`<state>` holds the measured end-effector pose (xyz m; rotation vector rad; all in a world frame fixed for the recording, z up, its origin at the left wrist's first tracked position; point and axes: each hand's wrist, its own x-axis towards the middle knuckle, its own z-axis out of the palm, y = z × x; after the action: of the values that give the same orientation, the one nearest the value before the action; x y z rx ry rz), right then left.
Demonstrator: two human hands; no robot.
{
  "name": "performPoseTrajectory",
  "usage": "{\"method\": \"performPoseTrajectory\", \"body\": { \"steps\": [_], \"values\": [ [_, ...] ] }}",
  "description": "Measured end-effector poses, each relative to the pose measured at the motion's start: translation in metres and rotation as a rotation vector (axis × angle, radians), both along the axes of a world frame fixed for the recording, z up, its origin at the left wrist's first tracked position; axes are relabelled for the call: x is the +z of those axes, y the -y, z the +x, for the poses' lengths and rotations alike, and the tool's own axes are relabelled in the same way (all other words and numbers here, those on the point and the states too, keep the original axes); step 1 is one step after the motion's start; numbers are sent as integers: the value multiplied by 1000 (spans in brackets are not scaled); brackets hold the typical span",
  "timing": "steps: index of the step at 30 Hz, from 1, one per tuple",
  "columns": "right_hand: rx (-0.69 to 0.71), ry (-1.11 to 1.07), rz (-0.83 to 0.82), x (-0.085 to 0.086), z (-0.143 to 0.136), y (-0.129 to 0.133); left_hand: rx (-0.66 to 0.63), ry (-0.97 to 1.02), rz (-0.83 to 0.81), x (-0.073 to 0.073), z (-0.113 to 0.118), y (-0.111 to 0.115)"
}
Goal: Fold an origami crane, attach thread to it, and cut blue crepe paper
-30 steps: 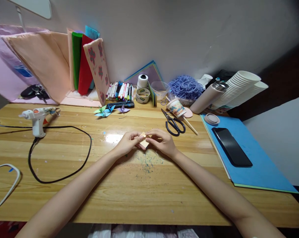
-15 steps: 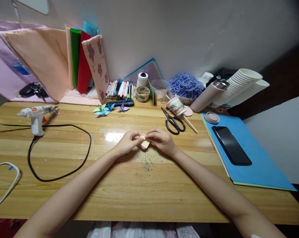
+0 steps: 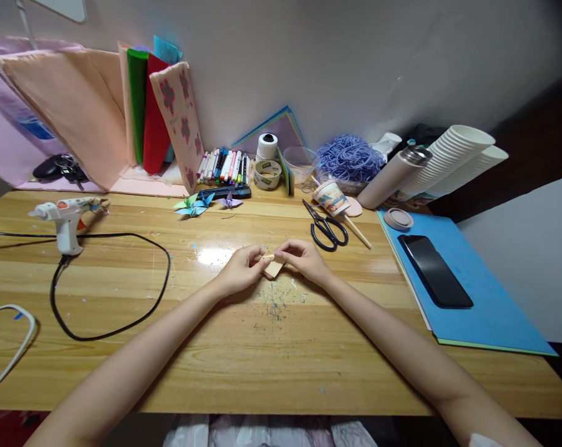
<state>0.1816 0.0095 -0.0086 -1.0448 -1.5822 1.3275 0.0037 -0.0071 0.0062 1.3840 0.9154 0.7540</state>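
Observation:
A small folded piece of pale yellow paper (image 3: 274,269) is held between my two hands over the middle of the wooden table (image 3: 243,366). My left hand (image 3: 241,269) is closed on its left side, the thumb resting on top. With thumb and fingertips together, my right hand (image 3: 305,259) pinches the paper's upper right part, where a flap stands up. Fingers cover part of the folds. Paper cranes (image 3: 194,205) in green, blue and purple lie beyond my left hand. Black-handled scissors (image 3: 326,230) are beyond my right hand.
At left lies a glue gun (image 3: 67,223) with a looped black cord. Markers (image 3: 225,166), tape (image 3: 267,175) and purple yarn (image 3: 349,158) line the wall. A paper cup (image 3: 331,197), a thermos (image 3: 395,177) and a phone (image 3: 435,271) on blue sheets (image 3: 490,292) are at right.
My right hand's fingers have shifted on the paper and now pinch a raised flap. More of the paper's lower face shows. The view has moved slightly.

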Motion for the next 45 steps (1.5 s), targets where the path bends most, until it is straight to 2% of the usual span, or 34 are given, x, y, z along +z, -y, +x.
{"method": "performPoseTrajectory", "body": {
  "steps": [5,9,14,18,21,24,28,31,39,45],
  "values": [
    [21,96,78,2,4,1,-3,-174,165,-3,-3,-2],
    [8,287,285,8,6,4,16,-303,289,-4,-4,-4],
    [-12,385,504,9,4,8,27,-277,250,-3,-4,-4],
    [-46,349,576,6,3,9,20,-192,196,0,-4,-4],
    [-50,336,623,5,3,9,31,-237,229,1,-4,-5],
    [-17,349,611,5,3,10,45,-342,352,-1,-5,-2],
    [104,416,470,6,2,10,65,-477,539,-4,-4,5],
    [167,412,413,6,1,10,78,-500,591,-4,-4,8],
    [57,367,417,2,-3,10,61,-402,451,0,-3,3],
    [-5,285,350,3,-2,11,77,-100,99,0,0,0]
  ]
}}
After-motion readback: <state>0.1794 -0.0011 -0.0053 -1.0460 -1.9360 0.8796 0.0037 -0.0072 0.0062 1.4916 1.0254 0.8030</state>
